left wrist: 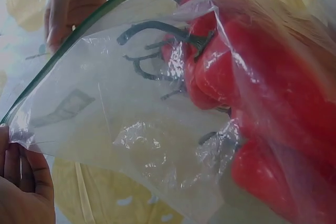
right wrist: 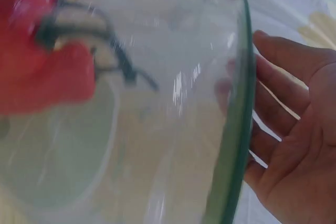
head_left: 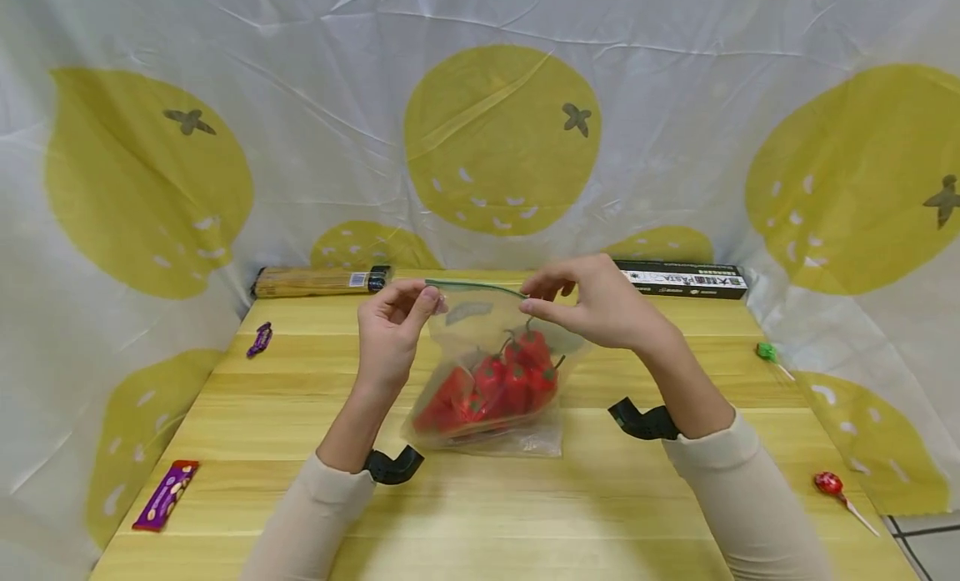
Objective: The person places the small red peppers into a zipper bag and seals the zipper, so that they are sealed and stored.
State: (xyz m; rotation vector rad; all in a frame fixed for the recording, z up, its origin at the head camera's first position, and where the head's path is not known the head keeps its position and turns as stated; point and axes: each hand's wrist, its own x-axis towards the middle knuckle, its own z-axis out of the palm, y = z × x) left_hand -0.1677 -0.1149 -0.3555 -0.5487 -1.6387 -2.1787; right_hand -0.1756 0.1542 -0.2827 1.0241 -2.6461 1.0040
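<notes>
A clear zip bag (head_left: pixel 468 335) of red peppers (head_left: pixel 516 381) stands at the middle of the table, its bottom near the wood. Thumb and fingers of my left hand (head_left: pixel 388 331) pinch the bag's top left corner, also seen in the left wrist view. My right hand (head_left: pixel 600 304) has its thumb and fingertips at the green zip strip (head_left: pixel 476 284), to the right of the left hand. In the right wrist view some of its fingers (right wrist: pixel 275 106) show beyond the strip. Green stems (left wrist: pixel 157 27) of the peppers point up toward the strip.
Behind the hands lie a pack of spaghetti (head_left: pixel 315 282) and a black-and-white box (head_left: pixel 686 279). On the left are a purple wrapped candy (head_left: pixel 259 339) and a purple bar (head_left: pixel 167 495). A green lollipop (head_left: pixel 767 353) and a red lollipop (head_left: pixel 828 483) lie right.
</notes>
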